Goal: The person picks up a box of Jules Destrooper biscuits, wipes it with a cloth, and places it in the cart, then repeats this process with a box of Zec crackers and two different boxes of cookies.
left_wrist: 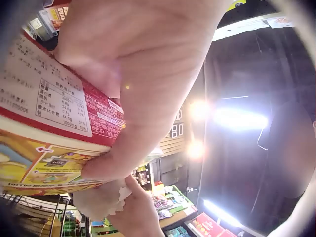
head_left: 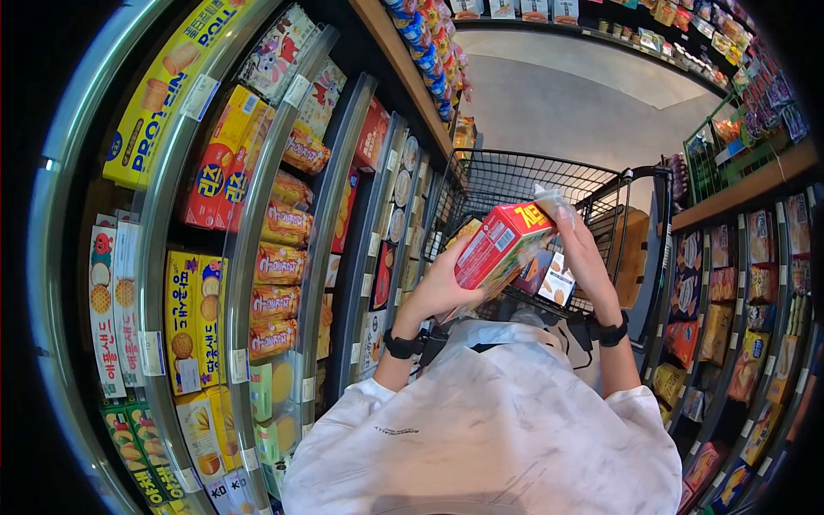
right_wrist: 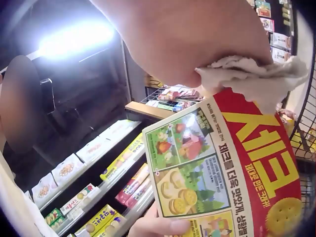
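A red and yellow cracker box [head_left: 498, 249] is held tilted above a shopping cart. My left hand [head_left: 445, 287] grips its near end, thumb on the picture side, as the left wrist view shows of the hand [left_wrist: 143, 74] and the box [left_wrist: 59, 113]. At the far end my right hand [head_left: 579, 249] holds a crumpled white tissue [head_left: 554, 199] against the box. In the right wrist view the tissue [right_wrist: 256, 76] lies between the right hand [right_wrist: 197, 44] and the top edge of the box [right_wrist: 222, 168]. The right fingertips are mostly hidden.
The black wire cart [head_left: 532, 163] stands in front, with several packages inside, among them a white box [head_left: 558, 283]. Snack shelves [head_left: 330, 232] rise close on the left; more shelves [head_left: 730, 318] stand on the right. Grey floor [head_left: 549, 94] lies beyond the cart.
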`<state>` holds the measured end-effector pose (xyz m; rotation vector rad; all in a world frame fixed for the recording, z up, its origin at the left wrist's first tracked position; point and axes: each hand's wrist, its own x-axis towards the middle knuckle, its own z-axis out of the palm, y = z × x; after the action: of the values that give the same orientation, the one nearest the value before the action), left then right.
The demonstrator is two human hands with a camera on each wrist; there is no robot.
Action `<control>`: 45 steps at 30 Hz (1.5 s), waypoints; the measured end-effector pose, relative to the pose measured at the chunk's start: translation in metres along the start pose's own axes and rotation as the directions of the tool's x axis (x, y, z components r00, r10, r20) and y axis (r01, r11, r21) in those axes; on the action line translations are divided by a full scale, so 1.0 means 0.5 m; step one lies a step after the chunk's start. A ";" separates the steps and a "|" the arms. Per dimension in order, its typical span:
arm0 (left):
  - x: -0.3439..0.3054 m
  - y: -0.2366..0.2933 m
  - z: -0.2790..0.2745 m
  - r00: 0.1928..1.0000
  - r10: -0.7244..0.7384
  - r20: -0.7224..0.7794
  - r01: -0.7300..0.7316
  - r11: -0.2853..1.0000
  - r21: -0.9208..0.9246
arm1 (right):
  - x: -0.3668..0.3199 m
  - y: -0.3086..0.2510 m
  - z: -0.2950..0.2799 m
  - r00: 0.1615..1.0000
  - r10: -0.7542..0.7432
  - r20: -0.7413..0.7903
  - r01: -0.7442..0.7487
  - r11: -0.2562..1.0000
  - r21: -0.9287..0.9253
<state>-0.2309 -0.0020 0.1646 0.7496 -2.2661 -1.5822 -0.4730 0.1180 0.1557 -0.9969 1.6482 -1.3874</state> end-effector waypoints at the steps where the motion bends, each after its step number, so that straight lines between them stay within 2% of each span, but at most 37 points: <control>1: 0.005 0.000 0.002 1.000 -0.008 0.011 0.008 1.000 -0.006 | -0.001 0.002 -0.002 1.000 -0.024 -0.020 0.022 0.995 -0.095; 3: 0.012 0.004 0.009 0.999 -0.017 0.029 0.017 1.000 -0.013 | -0.011 -0.005 0.002 0.999 -0.011 -0.047 0.008 0.998 -0.068; 5: 0.019 0.015 0.012 0.998 -0.049 0.040 0.050 0.999 -0.003 | -0.023 -0.028 0.004 0.998 -0.062 0.000 0.061 0.980 -0.188; 6: 0.024 0.012 0.016 0.998 -0.048 0.047 0.048 0.999 -0.001 | -0.028 -0.053 0.006 0.989 -0.124 0.083 0.137 0.974 -0.178; 9: 0.042 -0.005 0.033 0.998 -0.028 0.048 0.028 1.000 -0.009 | -0.051 -0.070 0.027 0.993 -0.112 0.034 0.116 0.982 -0.146; 10: 0.049 -0.009 0.040 0.999 -0.034 0.020 0.034 0.999 0.019 | -0.051 -0.086 0.026 0.970 -0.225 0.088 0.237 0.958 -0.164; 11: 0.054 -0.012 0.045 0.999 -0.041 -0.008 0.041 0.998 0.046 | -0.056 -0.088 0.026 0.972 -0.220 0.078 0.231 0.959 -0.163; 13: 0.070 -0.015 0.047 1.000 -0.024 0.001 0.023 0.998 0.050 | -0.068 -0.089 0.026 0.972 -0.224 0.064 0.226 0.974 -0.019; 14: 0.083 -0.017 0.047 1.000 -0.003 -0.002 0.003 0.999 0.052 | -0.072 -0.092 0.022 0.982 -0.176 0.073 0.169 0.981 0.093; 15: 0.097 -0.026 0.049 1.000 0.000 0.015 -0.001 0.999 0.053 | -0.077 -0.086 0.015 0.984 -0.171 0.057 0.165 0.982 0.093; 17: 0.130 -0.062 0.056 0.998 -0.053 -0.041 0.052 0.998 -0.033 | -0.090 -0.062 -0.006 0.999 0.031 0.043 -0.039 0.979 0.201; 18: 0.153 -0.090 0.058 0.996 -0.054 -0.074 0.056 0.998 0.031 | -0.093 -0.026 -0.019 0.992 0.128 -0.017 -0.120 0.964 0.239; 19: 0.172 -0.095 0.060 0.990 -0.076 -0.118 0.077 0.997 0.003 | -0.097 -0.035 -0.031 0.984 0.122 -0.129 -0.095 0.975 0.200; 21: 0.209 -0.140 0.062 0.978 -0.147 -0.148 0.112 0.968 -0.223 | -0.106 0.021 -0.064 0.933 0.204 -0.296 -0.111 0.947 0.301; 23: 0.254 -0.192 0.055 0.971 -0.163 -0.176 0.129 0.973 -0.193 | -0.122 0.083 -0.105 0.865 0.284 -0.414 -0.104 0.909 0.405; 25: 0.289 -0.226 0.053 0.962 -0.179 -0.204 0.146 0.975 -0.165 | -0.144 0.087 -0.129 0.803 0.297 -0.516 -0.061 0.903 0.425; 27: 0.318 -0.249 0.055 0.950 -0.203 -0.237 0.181 0.977 -0.110 | -0.167 0.096 -0.148 0.771 0.335 -0.541 -0.057 0.883 0.465; 29: 0.338 -0.268 0.058 0.961 -0.184 -0.206 0.163 0.980 -0.111 | -0.187 0.115 -0.158 0.761 0.360 -0.540 -0.068 0.872 0.486; 31: 0.353 -0.259 0.071 0.965 -0.229 -0.126 0.214 0.969 -0.122 | -0.204 0.124 -0.163 0.745 0.384 -0.546 -0.073 0.860 0.505; 33: 0.363 -0.278 0.101 0.961 -0.243 -0.131 0.227 0.966 -0.126 | -0.216 0.125 -0.159 0.737 0.397 -0.548 -0.082 0.856 0.510; 35: 0.359 -0.252 0.144 0.964 -0.234 -0.124 0.199 0.949 -0.243 | -0.225 0.127 -0.156 0.728 0.415 -0.546 -0.091 0.848 0.523; 36: 0.360 -0.238 0.164 0.977 -0.207 -0.049 0.180 0.928 -0.327 | -0.228 0.126 -0.156 0.728 0.426 -0.537 -0.102 0.842 0.530; 40: 0.385 -0.239 0.269 0.973 -0.224 0.056 0.229 0.913 -0.338 | -0.237 0.119 -0.156 0.720 0.430 -0.544 -0.094 0.838 0.538; 41: 0.402 -0.284 0.305 0.976 -0.217 0.021 0.213 0.931 -0.297 | -0.241 0.119 -0.158 0.717 0.432 -0.546 -0.095 0.838 0.537; 42: 0.398 -0.276 0.328 0.976 -0.217 0.024 0.214 0.930 -0.299 | -0.245 0.120 -0.161 0.719 0.429 -0.547 -0.107 0.845 0.523; 44: 0.391 -0.251 0.368 0.985 -0.166 -0.037 0.162 0.983 -0.090 | -0.253 0.124 -0.170 0.718 0.424 -0.552 -0.116 0.855 0.506; 45: 0.392 -0.270 0.388 0.975 -0.211 -0.068 0.216 0.974 0.068 | -0.259 0.128 -0.175 0.722 0.413 -0.555 -0.113 0.862 0.495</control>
<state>-0.4557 0.0049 -0.0444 1.0787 -2.2767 -1.5471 -0.5041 0.2780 0.1116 0.0282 1.7344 -1.8985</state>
